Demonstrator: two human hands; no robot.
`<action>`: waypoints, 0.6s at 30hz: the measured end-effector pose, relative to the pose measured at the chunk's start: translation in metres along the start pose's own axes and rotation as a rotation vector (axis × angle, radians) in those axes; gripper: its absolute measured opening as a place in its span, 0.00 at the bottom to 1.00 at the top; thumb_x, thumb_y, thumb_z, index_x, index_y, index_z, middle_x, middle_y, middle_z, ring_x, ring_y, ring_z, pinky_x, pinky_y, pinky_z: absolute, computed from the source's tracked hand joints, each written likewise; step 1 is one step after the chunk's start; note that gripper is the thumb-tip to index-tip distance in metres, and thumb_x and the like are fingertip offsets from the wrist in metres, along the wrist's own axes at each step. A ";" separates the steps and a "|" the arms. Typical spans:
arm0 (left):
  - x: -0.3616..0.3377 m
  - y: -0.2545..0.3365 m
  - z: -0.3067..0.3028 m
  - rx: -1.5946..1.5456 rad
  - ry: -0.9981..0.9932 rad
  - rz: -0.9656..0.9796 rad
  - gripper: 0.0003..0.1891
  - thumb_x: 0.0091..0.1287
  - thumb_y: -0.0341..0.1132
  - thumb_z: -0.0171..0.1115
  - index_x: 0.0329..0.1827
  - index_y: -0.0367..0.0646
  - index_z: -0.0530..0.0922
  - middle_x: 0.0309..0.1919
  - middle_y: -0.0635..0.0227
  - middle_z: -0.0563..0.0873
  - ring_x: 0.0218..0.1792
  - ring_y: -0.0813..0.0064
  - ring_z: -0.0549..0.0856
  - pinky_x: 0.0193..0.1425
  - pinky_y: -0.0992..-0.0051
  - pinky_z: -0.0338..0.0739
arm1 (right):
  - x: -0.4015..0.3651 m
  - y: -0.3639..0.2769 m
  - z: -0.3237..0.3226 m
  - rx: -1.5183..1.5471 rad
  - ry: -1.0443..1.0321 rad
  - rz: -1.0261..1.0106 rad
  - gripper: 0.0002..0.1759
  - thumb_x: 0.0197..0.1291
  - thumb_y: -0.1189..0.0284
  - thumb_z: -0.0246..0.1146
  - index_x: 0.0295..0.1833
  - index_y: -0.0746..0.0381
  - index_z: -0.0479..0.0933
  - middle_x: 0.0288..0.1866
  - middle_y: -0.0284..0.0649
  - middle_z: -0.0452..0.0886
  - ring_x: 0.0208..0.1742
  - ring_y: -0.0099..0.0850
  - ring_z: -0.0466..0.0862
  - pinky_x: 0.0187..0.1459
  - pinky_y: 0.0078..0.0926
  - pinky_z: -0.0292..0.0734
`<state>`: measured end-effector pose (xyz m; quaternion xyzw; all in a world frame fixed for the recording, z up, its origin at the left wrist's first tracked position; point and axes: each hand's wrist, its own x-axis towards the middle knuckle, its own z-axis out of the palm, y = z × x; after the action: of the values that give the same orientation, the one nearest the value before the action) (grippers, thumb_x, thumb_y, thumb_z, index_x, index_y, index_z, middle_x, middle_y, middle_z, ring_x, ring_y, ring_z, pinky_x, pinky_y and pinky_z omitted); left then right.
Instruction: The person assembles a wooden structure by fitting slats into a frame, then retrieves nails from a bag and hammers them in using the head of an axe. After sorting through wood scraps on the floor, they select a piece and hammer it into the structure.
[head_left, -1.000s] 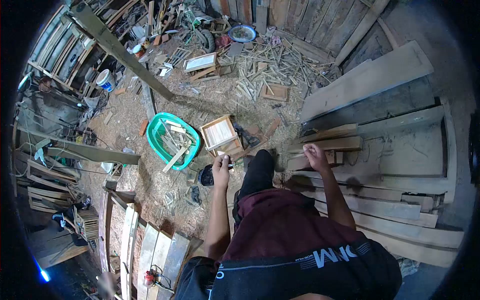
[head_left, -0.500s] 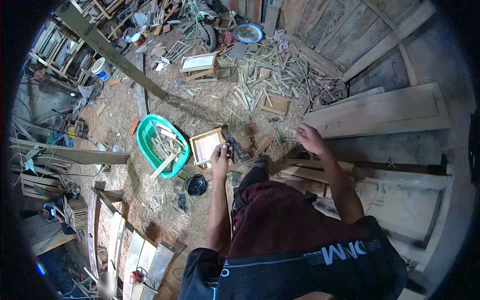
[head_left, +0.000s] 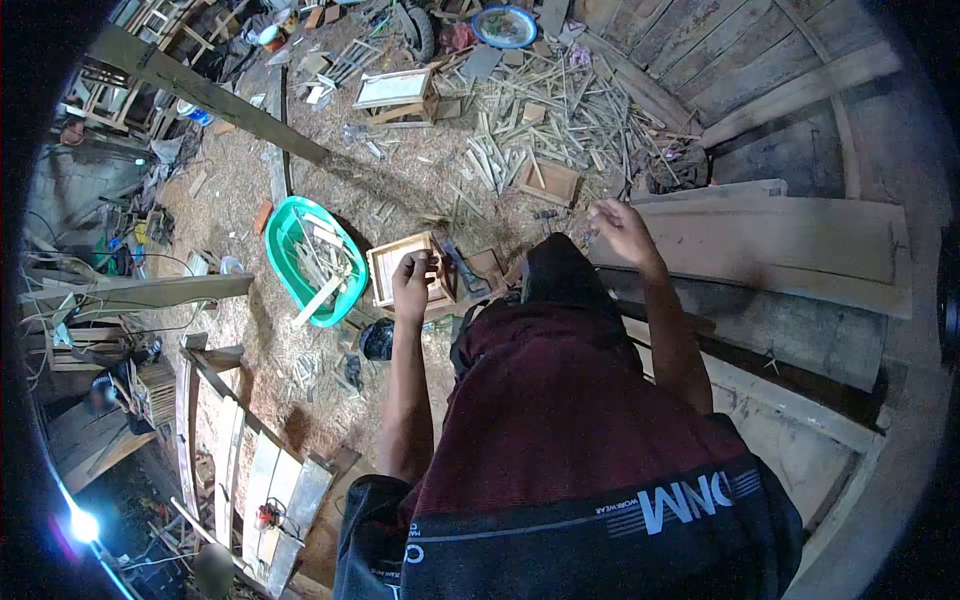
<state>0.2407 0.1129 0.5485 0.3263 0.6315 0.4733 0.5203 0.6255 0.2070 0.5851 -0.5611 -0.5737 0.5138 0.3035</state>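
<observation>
My left hand point(head_left: 412, 283) is in the air with its fingers curled in and nothing showing from them. In this view it overlaps a light wooden frame-like box point(head_left: 392, 262) on the floor. My right hand point(head_left: 622, 234) is raised to the right, fingers loosely bent and apart, with nothing seen in it. It is nearest to the long wooden board point(head_left: 770, 235) at the right. Left of the box stands a green tub point(head_left: 276, 262) full of wood offcuts point(head_left: 322, 256). A black container point(head_left: 377, 340) sits below the box, close to my left forearm.
Scrap wood sticks point(head_left: 560, 115) lie heaped ahead, with a small wooden tray point(head_left: 548, 183) before them. A wooden post point(head_left: 215, 98) slants across the upper left. A panelled door point(head_left: 790, 430) lies at right. Another person point(head_left: 112, 392) is at far left.
The view has shifted forward as my knee came up into sight. My left hand has moved up and left across the box; my right hand has risen slightly.
</observation>
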 end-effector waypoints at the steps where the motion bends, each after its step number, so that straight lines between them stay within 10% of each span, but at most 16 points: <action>1: 0.004 -0.006 0.001 0.006 0.014 -0.014 0.16 0.72 0.43 0.55 0.48 0.38 0.78 0.39 0.65 0.85 0.40 0.74 0.83 0.43 0.73 0.77 | 0.014 0.016 -0.004 -0.020 0.003 -0.015 0.21 0.66 0.62 0.61 0.53 0.70 0.74 0.44 0.44 0.82 0.46 0.30 0.82 0.49 0.29 0.76; 18: 0.212 0.075 0.168 -0.012 0.060 0.041 0.15 0.73 0.41 0.55 0.45 0.36 0.79 0.35 0.67 0.84 0.36 0.80 0.80 0.39 0.79 0.73 | 0.285 0.060 -0.121 -0.084 -0.020 -0.039 0.17 0.63 0.62 0.64 0.49 0.64 0.79 0.36 0.41 0.84 0.39 0.29 0.83 0.43 0.30 0.77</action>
<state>0.3449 0.3733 0.5429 0.3219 0.6370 0.4972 0.4933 0.7040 0.4996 0.4987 -0.5570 -0.6086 0.4887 0.2838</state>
